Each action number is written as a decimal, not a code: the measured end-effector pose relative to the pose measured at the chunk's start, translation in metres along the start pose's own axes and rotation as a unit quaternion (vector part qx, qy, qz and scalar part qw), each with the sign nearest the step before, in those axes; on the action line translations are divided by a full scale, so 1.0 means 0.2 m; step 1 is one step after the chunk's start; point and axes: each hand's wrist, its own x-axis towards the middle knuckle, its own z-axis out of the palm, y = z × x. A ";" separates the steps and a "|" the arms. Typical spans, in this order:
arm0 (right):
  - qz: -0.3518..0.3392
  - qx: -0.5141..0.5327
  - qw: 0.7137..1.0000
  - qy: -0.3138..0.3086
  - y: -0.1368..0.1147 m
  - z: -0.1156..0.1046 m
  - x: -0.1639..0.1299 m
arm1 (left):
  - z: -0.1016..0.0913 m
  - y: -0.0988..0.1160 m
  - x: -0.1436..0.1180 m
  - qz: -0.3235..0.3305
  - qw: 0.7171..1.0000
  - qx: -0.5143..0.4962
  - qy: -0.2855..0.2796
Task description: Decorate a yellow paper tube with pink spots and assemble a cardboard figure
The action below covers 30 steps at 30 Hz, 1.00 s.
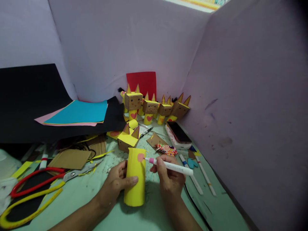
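My left hand (117, 183) is closed around the side of a yellow paper tube (135, 192), its thumb lying across the front. A pink-orange round patch (141, 157) is coloured near the tube's top. Between the fingers of my right hand (169, 175) is a white marker (179, 167) with a purple-pink collar, its tip touching or very close to the right edge of that patch. Just behind the tube stands a cardboard box head (128, 141) with a yellow top and two pointed ears.
Finished-looking cat figures (133, 101) stand in a row before red paper (144, 81). Large scissors (72, 174) and cardboard scraps (69, 158) lie left, below blue paper (79, 112) on black sheets. At right are a phone (178, 131), markers (206, 176) and a cable (196, 207).
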 end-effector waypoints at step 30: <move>-0.114 -0.110 0.982 -0.100 -0.03 -0.03 0.01 | 0.01 0.01 0.01 0.004 1.000 0.026 -0.017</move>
